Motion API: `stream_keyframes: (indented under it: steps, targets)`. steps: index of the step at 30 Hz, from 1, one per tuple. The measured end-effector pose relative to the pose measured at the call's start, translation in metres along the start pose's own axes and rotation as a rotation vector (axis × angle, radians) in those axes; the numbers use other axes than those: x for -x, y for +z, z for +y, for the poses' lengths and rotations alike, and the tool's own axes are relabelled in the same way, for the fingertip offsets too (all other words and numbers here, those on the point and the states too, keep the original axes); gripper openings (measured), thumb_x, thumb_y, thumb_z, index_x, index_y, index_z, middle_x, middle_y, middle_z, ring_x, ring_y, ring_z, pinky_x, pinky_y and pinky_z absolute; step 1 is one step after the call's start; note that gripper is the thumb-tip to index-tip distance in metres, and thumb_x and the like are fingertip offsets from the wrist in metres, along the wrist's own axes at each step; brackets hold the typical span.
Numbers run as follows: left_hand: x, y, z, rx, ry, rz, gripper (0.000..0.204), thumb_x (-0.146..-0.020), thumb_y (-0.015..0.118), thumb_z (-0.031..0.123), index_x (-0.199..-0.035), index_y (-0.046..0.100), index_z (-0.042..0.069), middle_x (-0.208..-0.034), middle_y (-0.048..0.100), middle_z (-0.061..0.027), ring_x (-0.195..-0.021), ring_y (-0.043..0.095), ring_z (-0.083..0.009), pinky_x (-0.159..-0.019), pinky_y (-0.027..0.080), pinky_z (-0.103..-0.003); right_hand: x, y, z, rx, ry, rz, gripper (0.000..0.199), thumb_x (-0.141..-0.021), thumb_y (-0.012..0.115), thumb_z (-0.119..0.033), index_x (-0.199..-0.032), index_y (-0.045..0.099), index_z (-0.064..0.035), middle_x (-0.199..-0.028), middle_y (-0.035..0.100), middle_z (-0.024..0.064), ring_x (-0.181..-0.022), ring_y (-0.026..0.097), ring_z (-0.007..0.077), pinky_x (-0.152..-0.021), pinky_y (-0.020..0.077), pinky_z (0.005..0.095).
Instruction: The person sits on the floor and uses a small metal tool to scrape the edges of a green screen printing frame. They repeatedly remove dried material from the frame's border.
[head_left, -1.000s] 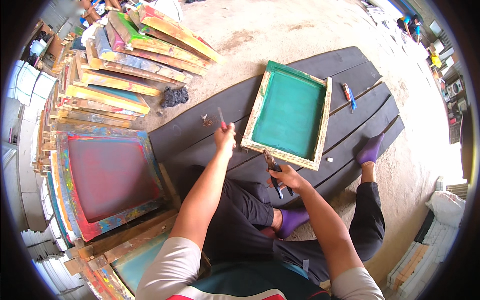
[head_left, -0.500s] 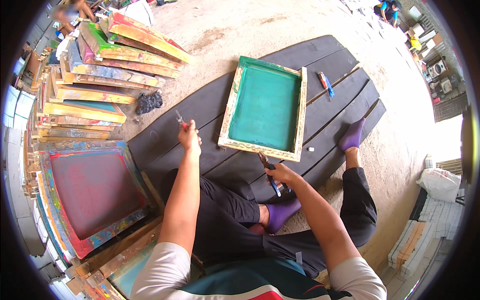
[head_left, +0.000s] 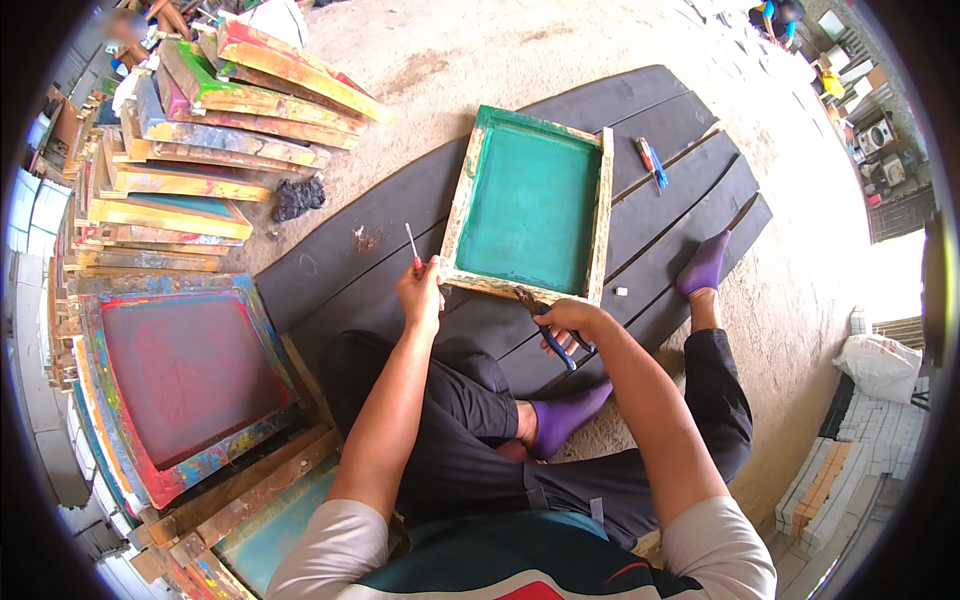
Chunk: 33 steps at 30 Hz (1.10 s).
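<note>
1. Mat point(head_left: 680, 185): blk, slit, flat on floor point(head_left: 520, 60).
2. Frames point(head_left: 170, 219): paint-stained, stacked L of mat.
3. Screen point(head_left: 195, 375): grey w/ red-blue rim, L of mat, nr end.
4. Wad point(head_left: 299, 199): blk, crumpled, on floor nr mat's L edge.
5. Sack point(head_left: 880, 365): white, R of mat.
6. Boards point(head_left: 870, 440): mostly white, stacked, R of mat, nr end.
7. Person point(head_left: 168, 18): well beyond mat, L side.
8. Co-worker point(head_left: 778, 22): blue sleeve, beyond mat, R side.

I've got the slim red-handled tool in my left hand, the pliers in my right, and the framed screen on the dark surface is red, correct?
The framed screen on the dark surface is green, not red; the head view shows it. The slim red-handled tool is in your left hand and the pliers in your right hand, as you said.
</note>
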<state>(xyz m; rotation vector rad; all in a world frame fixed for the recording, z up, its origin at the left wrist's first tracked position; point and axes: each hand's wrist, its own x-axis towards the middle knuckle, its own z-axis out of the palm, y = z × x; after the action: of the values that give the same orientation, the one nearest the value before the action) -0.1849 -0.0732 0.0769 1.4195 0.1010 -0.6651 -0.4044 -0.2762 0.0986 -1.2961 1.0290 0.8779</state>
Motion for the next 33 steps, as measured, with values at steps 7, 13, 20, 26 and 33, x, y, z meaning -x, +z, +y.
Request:
stream_keyframes:
  steps: [7, 13, 20, 26, 33]
  targets:
    - [0.002, 0.003, -0.005, -0.037, -0.002, -0.021, 0.024, -0.102, 0.071, 0.025, -0.091, 0.063, 0.005, -0.074, 0.057, -0.0004, -0.040, 0.042, -0.0064, -0.034, 0.032, -0.025, 0.004, -0.018, -0.020, 0.097, 0.120, -0.047, 0.053, -0.105, 0.058, -0.042, -0.130, 0.057, 0.0052, -0.105, 0.075, 0.0245, -0.088, 0.075, 0.0330, -0.087, 0.0544, 0.0611]
    - [-0.002, 0.007, -0.009, -0.074, 0.008, -0.018, 0.027, -0.101, 0.072, 0.028, -0.091, 0.063, 0.004, -0.074, 0.057, -0.0006, -0.040, 0.042, -0.0068, -0.034, 0.032, -0.025, 0.000, -0.031, -0.032, 0.182, 0.191, -0.048, 0.056, -0.105, 0.057, -0.045, -0.133, 0.056, 0.0043, -0.100, 0.076, 0.0228, -0.089, 0.074, 0.0324, -0.087, 0.0538, 0.0605]
    - [-0.001, 0.011, -0.008, -0.048, -0.004, -0.035, 0.026, -0.101, 0.072, 0.027, -0.091, 0.063, 0.004, -0.074, 0.056, -0.0005, -0.040, 0.042, -0.0062, -0.033, 0.032, -0.025, -0.007, -0.011, -0.009, 0.357, 0.045, 0.135, 0.052, -0.095, 0.067, -0.049, -0.106, 0.073, 0.0008, -0.101, 0.077, 0.0203, -0.093, 0.074, 0.0306, -0.091, 0.0561, 0.0515]
    - [-0.002, 0.008, -0.014, -0.034, -0.003, -0.054, 0.025, -0.101, 0.072, 0.025, -0.091, 0.062, 0.004, -0.074, 0.056, -0.0006, -0.040, 0.043, -0.0056, -0.033, 0.032, -0.024, 0.002, 0.033, 0.001, 0.646, -0.099, 0.583, 0.052, -0.091, 0.069, -0.044, -0.114, 0.074, 0.0033, -0.120, 0.073, 0.0236, -0.110, 0.071, 0.0394, -0.094, 0.0568, 0.0477]
    - [0.001, 0.009, -0.014, -0.065, -0.008, -0.066, 0.023, -0.100, 0.072, 0.025, -0.093, 0.063, 0.004, -0.073, 0.056, -0.0002, -0.040, 0.042, -0.0055, -0.033, 0.032, -0.024, -0.016, 0.060, 0.026, 0.504, -0.185, 0.801, 0.051, -0.092, 0.070, -0.048, -0.102, 0.076, 0.0010, -0.105, 0.075, 0.0246, -0.102, 0.073, 0.0405, -0.089, 0.0585, 0.0484]
